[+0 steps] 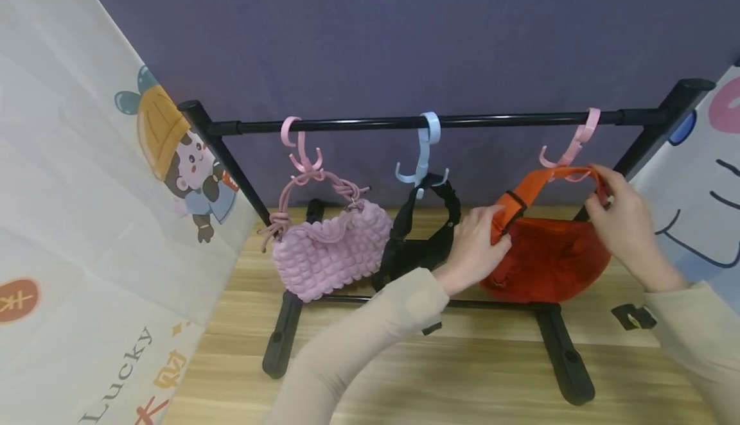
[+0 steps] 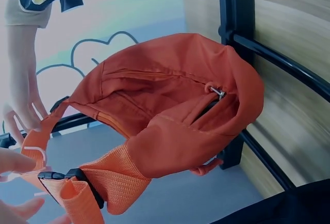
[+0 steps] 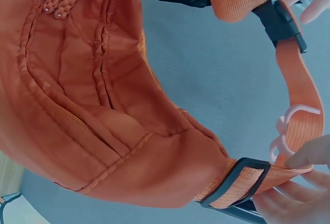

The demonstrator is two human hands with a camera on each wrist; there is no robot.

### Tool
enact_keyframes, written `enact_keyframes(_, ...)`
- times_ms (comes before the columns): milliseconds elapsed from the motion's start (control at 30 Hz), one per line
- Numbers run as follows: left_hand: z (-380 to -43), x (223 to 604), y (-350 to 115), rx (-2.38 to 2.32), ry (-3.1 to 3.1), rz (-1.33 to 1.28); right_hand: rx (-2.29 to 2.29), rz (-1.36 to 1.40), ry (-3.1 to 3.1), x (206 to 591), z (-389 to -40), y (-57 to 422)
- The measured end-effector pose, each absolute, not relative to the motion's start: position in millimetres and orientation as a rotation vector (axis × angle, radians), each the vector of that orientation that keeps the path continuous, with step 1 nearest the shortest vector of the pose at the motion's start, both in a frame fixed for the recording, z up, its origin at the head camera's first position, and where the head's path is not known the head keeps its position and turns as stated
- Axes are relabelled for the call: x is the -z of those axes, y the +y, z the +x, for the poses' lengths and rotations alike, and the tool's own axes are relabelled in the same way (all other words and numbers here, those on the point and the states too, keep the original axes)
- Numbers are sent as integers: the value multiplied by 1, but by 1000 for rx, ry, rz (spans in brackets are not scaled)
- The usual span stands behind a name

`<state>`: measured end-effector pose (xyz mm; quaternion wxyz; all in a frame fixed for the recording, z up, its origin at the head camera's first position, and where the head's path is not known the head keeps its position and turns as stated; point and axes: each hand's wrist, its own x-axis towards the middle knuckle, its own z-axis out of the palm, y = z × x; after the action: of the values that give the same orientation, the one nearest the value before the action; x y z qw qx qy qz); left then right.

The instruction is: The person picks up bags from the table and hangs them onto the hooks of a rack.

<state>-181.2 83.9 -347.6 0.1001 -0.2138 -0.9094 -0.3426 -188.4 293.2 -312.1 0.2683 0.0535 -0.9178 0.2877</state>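
An orange-red waist bag (image 1: 546, 264) hangs by its orange strap (image 1: 532, 187) at the pink hook (image 1: 578, 139) on the right. The strap passes over the hook's prongs (image 3: 281, 131). My left hand (image 1: 474, 245) holds the strap beside its black buckle (image 2: 72, 177), thumb and fingers on either side. With thumb and fingers my right hand (image 1: 624, 226) pinches the strap's right part, near the black slider (image 3: 234, 182). The bag's body droops below both hands, its zipped pocket (image 2: 206, 105) showing in the left wrist view.
A black rail (image 1: 370, 123) on a stand carries the hooks. A lilac puffy handbag (image 1: 332, 248) hangs from the left pink hook (image 1: 303, 149). A black bag (image 1: 405, 255) hangs from the blue hook (image 1: 424, 149), close to my left hand. Wooden tabletop (image 1: 462, 373) lies beneath.
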Motion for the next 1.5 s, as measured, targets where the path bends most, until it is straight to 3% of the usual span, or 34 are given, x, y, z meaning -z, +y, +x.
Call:
enact_keyframes(600,-157,358,45,1180,-2490,-711,-859,113,-2350,312,-170,278)
enact_keyframes(1133,-127,371,5,1150,-2234,-788,-796,330,-2279,330,-141,246)
enact_keyframes(1500,-119,388,-32,835,-2023,-718,-810,357,-2374,354,-131,234)
